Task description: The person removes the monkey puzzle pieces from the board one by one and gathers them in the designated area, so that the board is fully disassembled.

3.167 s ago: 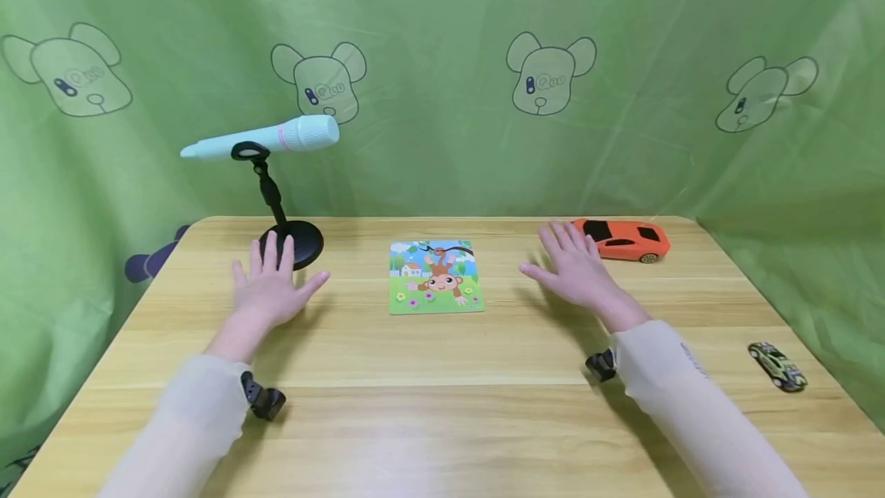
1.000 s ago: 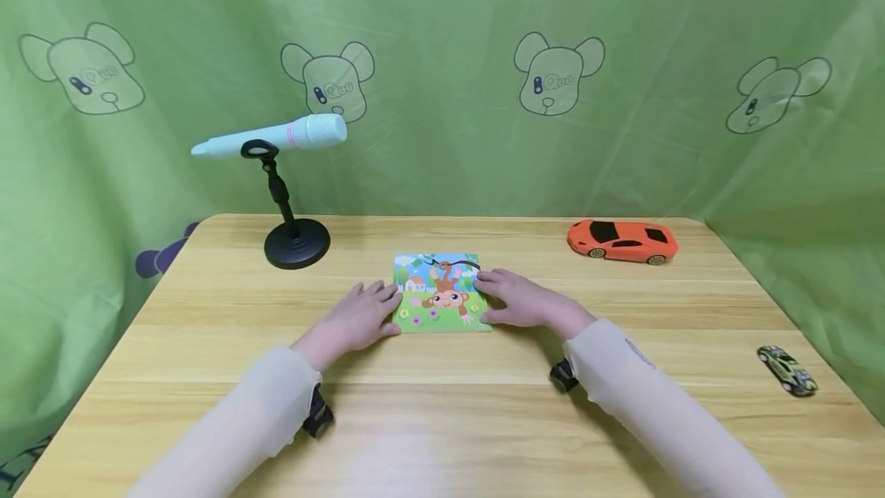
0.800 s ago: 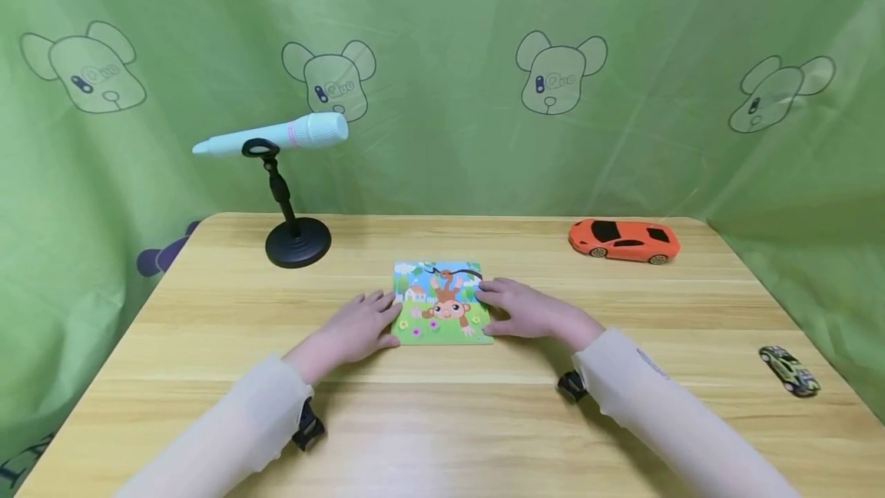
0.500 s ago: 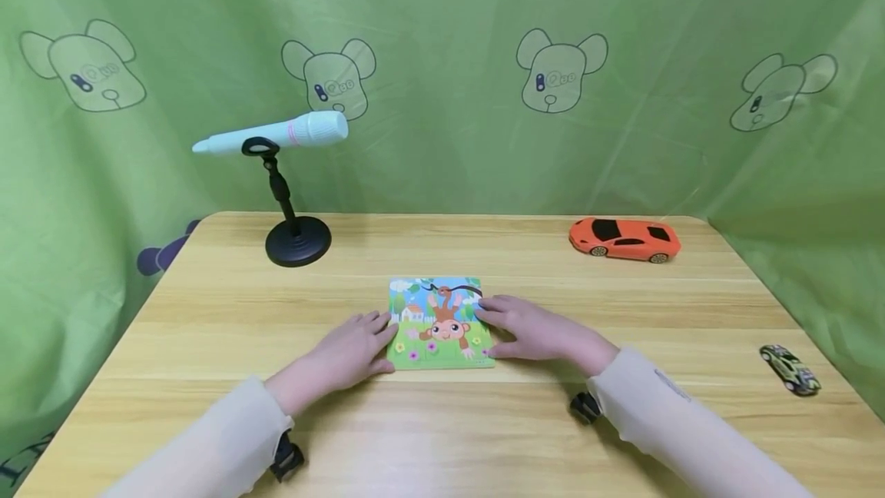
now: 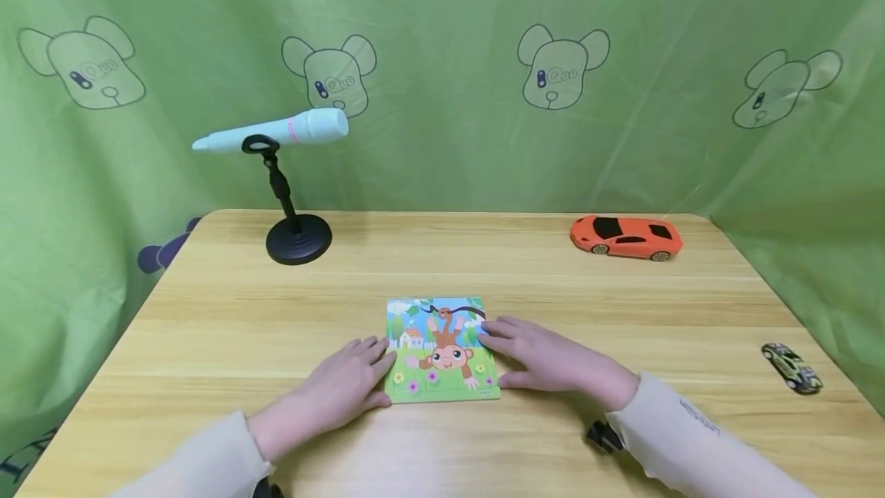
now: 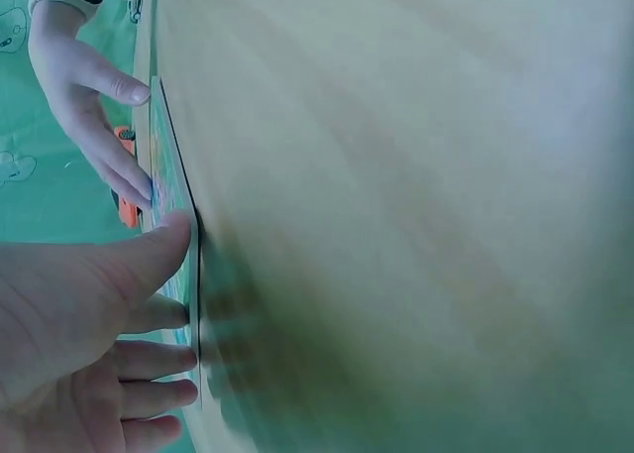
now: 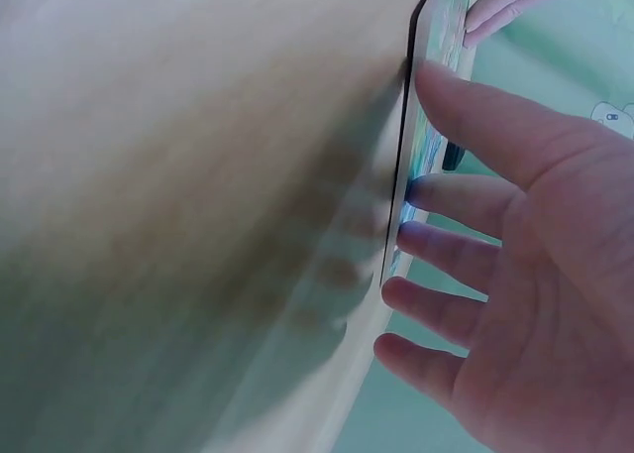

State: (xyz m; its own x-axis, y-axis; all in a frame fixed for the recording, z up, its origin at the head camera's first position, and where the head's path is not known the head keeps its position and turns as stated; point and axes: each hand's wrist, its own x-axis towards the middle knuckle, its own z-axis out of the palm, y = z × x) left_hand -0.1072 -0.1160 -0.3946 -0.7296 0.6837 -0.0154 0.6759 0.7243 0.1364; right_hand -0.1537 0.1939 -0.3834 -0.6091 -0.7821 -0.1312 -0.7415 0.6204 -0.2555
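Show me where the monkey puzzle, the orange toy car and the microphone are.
monkey puzzle (image 5: 442, 352), head view, on the monkey's face in the middle of the board.
orange toy car (image 5: 626, 237), head view, on the side of its body.
microphone (image 5: 276, 131), head view, on its pale blue handle above the stand clip.
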